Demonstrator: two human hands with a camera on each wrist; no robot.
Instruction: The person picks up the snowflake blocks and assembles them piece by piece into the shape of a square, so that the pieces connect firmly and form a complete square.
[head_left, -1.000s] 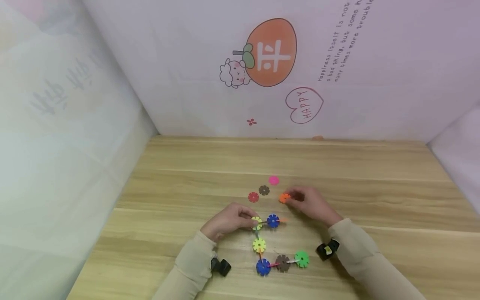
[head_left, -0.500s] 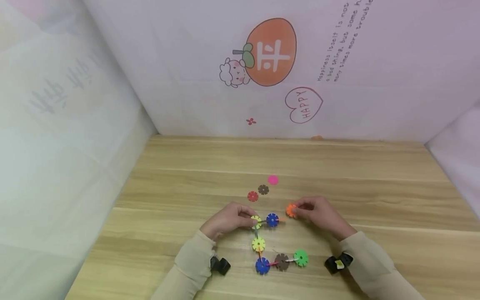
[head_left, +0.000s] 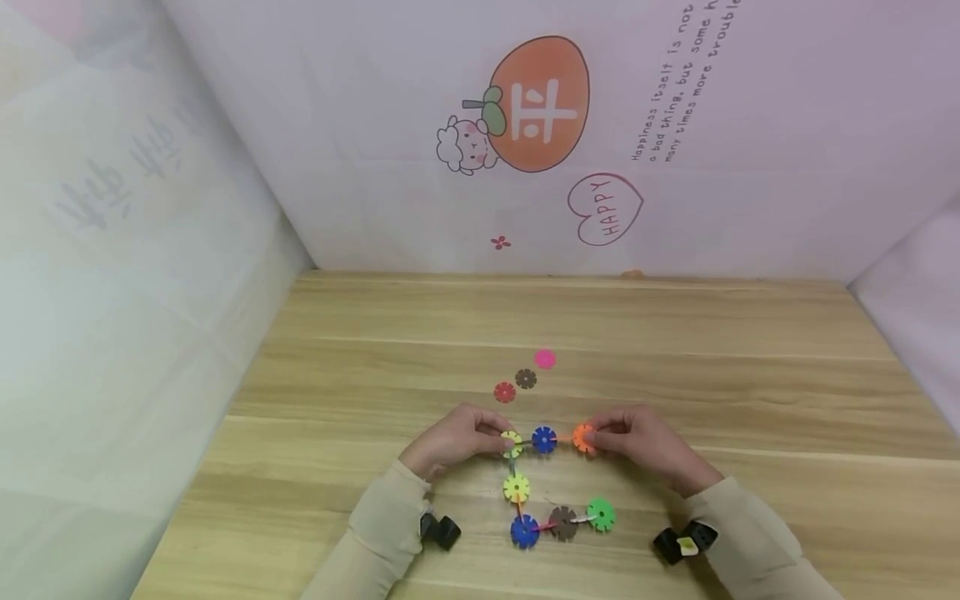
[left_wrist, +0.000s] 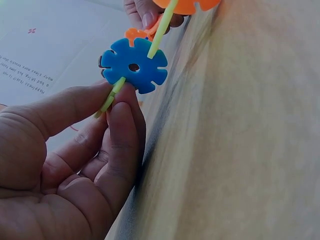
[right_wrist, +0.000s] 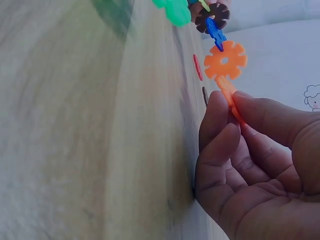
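Observation:
A chain of notched plastic snowflake discs lies on the table, linked edge to edge. My left hand (head_left: 457,439) pinches the yellow disc (head_left: 512,446) at its upper left corner. A blue disc (head_left: 544,440) sits right of that, followed by an orange disc (right_wrist: 225,60) that looks edge-on from the head. Between thumb and fingers, my right hand (head_left: 647,442) pinches another orange disc (head_left: 581,437), its edge meeting the linked orange one; how deep it sits in the slot I cannot tell. Below run a second yellow disc (head_left: 516,487), a blue, a brown and a green disc (head_left: 601,515).
Beyond the chain lie three loose discs: red (head_left: 504,392), brown (head_left: 526,379) and pink (head_left: 545,358). The wooden table (head_left: 375,367) ends at a printed white cloth backdrop (head_left: 390,183), with cloth on both sides too.
My right hand has brought the orange disc nearer and slightly right, from beyond the chain to the linked orange disc's end. The left hand keeps its pinch on the yellow disc.

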